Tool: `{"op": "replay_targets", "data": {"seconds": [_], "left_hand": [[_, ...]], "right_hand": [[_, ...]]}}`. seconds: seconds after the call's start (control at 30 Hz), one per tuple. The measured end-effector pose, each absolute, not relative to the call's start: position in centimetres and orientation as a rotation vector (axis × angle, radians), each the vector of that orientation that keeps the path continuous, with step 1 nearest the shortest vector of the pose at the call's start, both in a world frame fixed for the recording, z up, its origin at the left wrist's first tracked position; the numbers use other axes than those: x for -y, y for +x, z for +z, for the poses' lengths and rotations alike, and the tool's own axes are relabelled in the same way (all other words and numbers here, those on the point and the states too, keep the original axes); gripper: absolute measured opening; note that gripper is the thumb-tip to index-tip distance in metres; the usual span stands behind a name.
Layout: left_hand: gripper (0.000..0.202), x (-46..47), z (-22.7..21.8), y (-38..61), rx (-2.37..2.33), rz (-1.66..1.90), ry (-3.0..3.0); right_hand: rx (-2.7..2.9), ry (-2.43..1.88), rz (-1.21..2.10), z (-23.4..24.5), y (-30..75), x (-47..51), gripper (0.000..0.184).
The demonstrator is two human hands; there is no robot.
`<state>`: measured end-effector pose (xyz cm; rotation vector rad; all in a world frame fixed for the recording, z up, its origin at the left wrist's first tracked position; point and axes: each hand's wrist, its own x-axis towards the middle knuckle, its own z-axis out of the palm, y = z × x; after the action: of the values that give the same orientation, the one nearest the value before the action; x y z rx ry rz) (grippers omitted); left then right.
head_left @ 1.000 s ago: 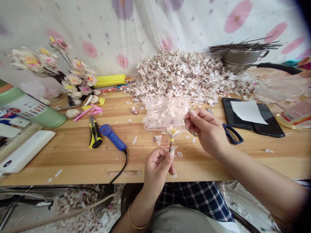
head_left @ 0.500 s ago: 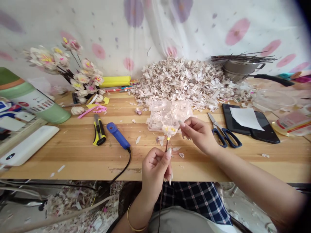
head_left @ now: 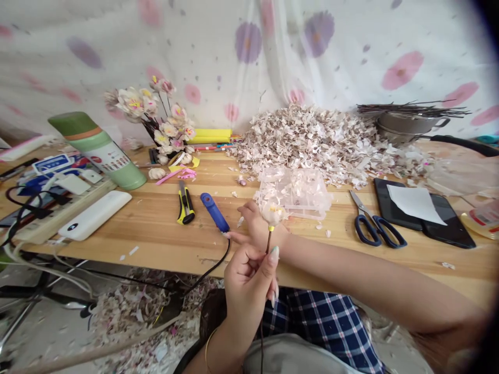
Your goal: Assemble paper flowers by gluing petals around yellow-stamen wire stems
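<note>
I am gripping the brown stem (head_left: 268,242) of a paper flower (head_left: 273,213) with my left hand (head_left: 247,283), fingers curled closed. My right hand (head_left: 257,226) is not pinching the petals anymore; it is opening and moving behind the flower, just before the clear plastic box (head_left: 298,195).

1. Right hand (head_left: 258,224) partly hidden behind artificial flower (head_left: 273,213) and left hand (head_left: 247,287); grip couldn't be told.
2. Stem (head_left: 268,243) disappeared inside left fist.
3. Thin wire (head_left: 261,353) ran off bottom edge.
4. Clear plastic box (head_left: 291,193) contents too blurred to identify.
5. Bottle (head_left: 482,224) cut off by right edge; label unreadable.
</note>
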<state>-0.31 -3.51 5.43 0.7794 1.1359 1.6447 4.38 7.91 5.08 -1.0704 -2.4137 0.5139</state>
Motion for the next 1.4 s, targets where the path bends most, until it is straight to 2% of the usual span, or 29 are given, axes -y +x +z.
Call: {"op": "replay_targets", "data": {"seconds": [0.13, 0.3, 0.4, 0.53, 0.6, 0.87, 1.03, 1.27, 1.4], "left_hand": [[0.047, 4.1, 6.2, -0.3, -1.136, 1.654, 0.688], [0.043, 4.0, 5.7, -0.8, -1.041, 1.612, 0.708], [0.039, 3.7, 5.2, -1.1, -0.966, 1.573, 0.737], [0.035, 3.7, 5.0, -1.3, -0.883, 1.535, 0.778], [0.034, 3.8, 5.0, -1.4, -0.858, 1.523, 0.802], [0.036, 4.5, 4.9, -1.6, -0.778, 1.453, 0.861], [0.037, 3.2, 5.0, -1.2, -0.82, 1.462, 0.794], [0.043, -0.8, 3.9, -1.0, -1.085, 1.526, 0.701], [0.043, -1.4, 3.6, -0.5, -1.195, 1.472, 0.711]], "right_hand": [[2.367, -1.186, 0.49, 4.1, 1.2, -8.5, 0.052], [2.355, -1.297, 0.515, 4.2, -0.7, -8.6, 0.048], [2.317, -1.311, 0.62, 4.8, -1.5, -8.5, 0.041], [2.253, -1.265, 0.707, 5.1, -2.4, -8.2, 0.02], [2.221, -1.227, 0.727, 5.0, -2.2, -8.1, 0.015], [1.847, -1.071, 0.727, 4.8, 5.5, -8.0, 0.019], [1.409, -0.927, 0.948, 6.1, 11.4, -7.4, 0.021], [1.447, -0.76, 1.028, 5.3, 15.8, -6.7, 0.014], [1.549, -0.89, 0.971, 5.1, 16.3, -5.8, 0.012]]}}
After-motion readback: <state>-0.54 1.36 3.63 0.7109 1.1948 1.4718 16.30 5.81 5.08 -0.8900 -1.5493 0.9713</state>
